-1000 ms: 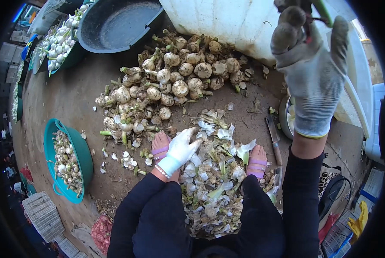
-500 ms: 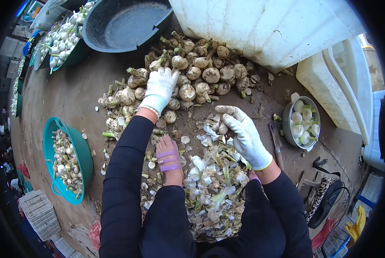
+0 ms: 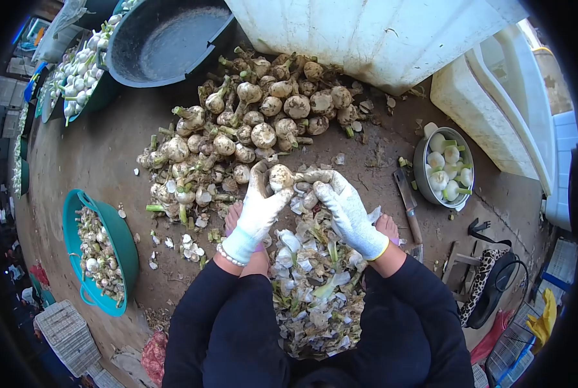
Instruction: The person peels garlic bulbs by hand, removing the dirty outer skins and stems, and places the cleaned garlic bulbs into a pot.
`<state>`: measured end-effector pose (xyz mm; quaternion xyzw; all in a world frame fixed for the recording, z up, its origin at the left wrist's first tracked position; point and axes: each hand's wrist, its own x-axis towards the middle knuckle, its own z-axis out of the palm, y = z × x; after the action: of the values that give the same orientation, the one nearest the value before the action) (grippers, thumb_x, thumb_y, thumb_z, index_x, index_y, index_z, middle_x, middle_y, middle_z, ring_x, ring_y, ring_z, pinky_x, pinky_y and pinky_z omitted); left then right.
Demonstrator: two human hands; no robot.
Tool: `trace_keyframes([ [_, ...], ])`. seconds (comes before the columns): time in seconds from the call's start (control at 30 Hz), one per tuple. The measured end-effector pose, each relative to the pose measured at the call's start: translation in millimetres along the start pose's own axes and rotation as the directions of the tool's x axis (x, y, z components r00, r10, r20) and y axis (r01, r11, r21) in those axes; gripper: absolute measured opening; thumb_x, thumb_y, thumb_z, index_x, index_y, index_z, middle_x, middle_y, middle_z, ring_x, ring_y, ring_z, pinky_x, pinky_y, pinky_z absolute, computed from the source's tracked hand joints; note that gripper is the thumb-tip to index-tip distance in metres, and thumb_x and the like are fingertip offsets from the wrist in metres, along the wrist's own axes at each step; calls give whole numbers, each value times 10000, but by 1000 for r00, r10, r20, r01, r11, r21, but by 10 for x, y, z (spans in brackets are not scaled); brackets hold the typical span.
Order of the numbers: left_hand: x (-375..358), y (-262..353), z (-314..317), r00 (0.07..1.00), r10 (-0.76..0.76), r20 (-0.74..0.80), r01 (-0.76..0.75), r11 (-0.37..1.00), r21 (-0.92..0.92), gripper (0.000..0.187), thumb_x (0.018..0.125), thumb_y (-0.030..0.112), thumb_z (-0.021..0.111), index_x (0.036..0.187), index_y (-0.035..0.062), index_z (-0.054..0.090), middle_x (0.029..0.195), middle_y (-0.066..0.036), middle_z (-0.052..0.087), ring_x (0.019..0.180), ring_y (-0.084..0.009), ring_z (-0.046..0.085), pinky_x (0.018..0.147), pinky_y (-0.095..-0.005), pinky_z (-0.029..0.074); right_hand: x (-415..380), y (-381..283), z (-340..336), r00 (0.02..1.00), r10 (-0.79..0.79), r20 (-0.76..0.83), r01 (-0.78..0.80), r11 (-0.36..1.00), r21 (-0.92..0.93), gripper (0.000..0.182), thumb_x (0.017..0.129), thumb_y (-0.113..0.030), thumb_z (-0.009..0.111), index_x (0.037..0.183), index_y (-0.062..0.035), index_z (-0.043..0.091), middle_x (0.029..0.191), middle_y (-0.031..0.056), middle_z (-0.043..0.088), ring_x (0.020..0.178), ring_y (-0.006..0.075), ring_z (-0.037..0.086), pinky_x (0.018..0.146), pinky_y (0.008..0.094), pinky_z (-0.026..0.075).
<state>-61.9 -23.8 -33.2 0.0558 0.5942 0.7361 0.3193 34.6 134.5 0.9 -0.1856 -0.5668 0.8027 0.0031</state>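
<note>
My left hand [image 3: 261, 210], in a white glove with a soiled thumb and fingers, is closed on a dirt-spotted garlic bulb [image 3: 281, 177]. My right hand [image 3: 351, 213], gloved too, meets it from the right, its stained fingertips closed at the stem side of that bulb. A smaller brownish garlic piece [image 3: 310, 200] shows under the right fingers; part of it is hidden. Just beyond both hands lies a heap of unpeeled garlic bulbs [image 3: 263, 136]. Below them, between my legs, is a pile of peeled skins and leaves [image 3: 315, 284].
A knife [image 3: 408, 204] lies at the right, near a metal pot [image 3: 420, 161] of peeled white bulbs. At the left stands a teal basket [image 3: 115, 236] with small garlic. A black tub [image 3: 124, 61] and a white container [image 3: 379, 39] stand behind the heap.
My left hand has come back from the heap with a garlic bulb and now meets my right hand. The right hand has shifted slightly left and downward.
</note>
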Motion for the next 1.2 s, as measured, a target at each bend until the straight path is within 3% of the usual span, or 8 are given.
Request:
trace_keyframes([
  [0.23, -118, -181, 10, 998, 62, -15, -51, 918, 393, 723, 758, 15, 694, 1379, 11, 325, 1256, -138, 500, 1113, -204, 545, 929, -323, 479, 2, 131, -90, 986, -160, -35, 148, 962, -228, 287, 980, -211, 516, 1169, -1, 566, 982, 76, 654, 868, 147, 621, 793, 297, 494],
  [0.4, -196, -257, 66, 979, 199, -31, -159, 858, 488, 693, 742, 21, 733, 1326, 13, 359, 1220, -128, 526, 1088, -202, 561, 925, -315, 481, -30, 40, -84, 999, -25, -45, 13, 969, -248, 253, 961, -181, 532, 1129, 2, 584, 989, 63, 643, 881, 126, 594, 794, 279, 482],
  [0.67, -250, -203, 154, 991, 11, -136, -19, 998, -54, 737, 765, -50, 691, 1372, 10, 276, 1268, -132, 468, 1128, -192, 525, 942, -306, 472, -55, 86, -77, 996, -81, -29, 69, 956, -286, 220, 959, -149, 526, 1118, -6, 579, 951, 35, 635, 799, 77, 573, 735, 240, 483],
  [0.7, -249, -205, 151, 989, -13, -149, 0, 997, -81, 751, 760, -57, 693, 1376, 6, 268, 1279, -134, 456, 1137, -192, 517, 943, -306, 471, -82, 68, -59, 999, 1, -43, -6, 993, -121, 228, 967, -167, 527, 1128, -11, 572, 940, 30, 637, 793, 77, 579, 735, 241, 486],
  [0.73, -248, -196, 152, 989, -13, -149, 1, 997, -80, 751, 760, -57, 693, 1376, 6, 268, 1279, -134, 456, 1137, -192, 517, 943, -306, 471, -103, 62, -41, 996, 84, -43, -82, 995, 48, 237, 975, -185, 527, 1138, -16, 565, 928, 26, 639, 788, 77, 585, 736, 242, 489],
  [1.0, -267, -244, 115, 943, 300, -140, -262, 935, 241, 699, 763, -70, 706, 1349, 49, 346, 1227, -105, 521, 1101, -197, 558, 949, -316, 472, -72, 82, -35, 990, 108, -87, -104, 993, 50, 335, 1004, -310, 491, 1190, -37, 549, 876, -3, 627, 776, 68, 595, 659, 202, 476],
  [1.1, -285, -101, 150, 943, 300, -146, -261, 935, 240, 680, 767, -94, 692, 1344, 51, 363, 1272, -109, 495, 1132, -188, 542, 965, -312, 463, -107, 4, -58, 990, 138, 1, -136, 980, -144, 369, 997, -318, 505, 1232, -35, 533, 905, 1, 629, 772, 56, 584, 652, 189, 466],
  [1.2, -284, -241, 91, 943, 311, -117, -284, 937, 204, 640, 764, -74, 692, 1317, 42, 391, 1311, -126, 469, 1153, -206, 530, 973, -324, 456, -57, 218, -35, 958, 279, -66, -277, 960, 46, 429, 972, -342, 542, 1224, 5, 545, 1005, 83, 626, 812, 121, 594, 722, 273, 486],
])
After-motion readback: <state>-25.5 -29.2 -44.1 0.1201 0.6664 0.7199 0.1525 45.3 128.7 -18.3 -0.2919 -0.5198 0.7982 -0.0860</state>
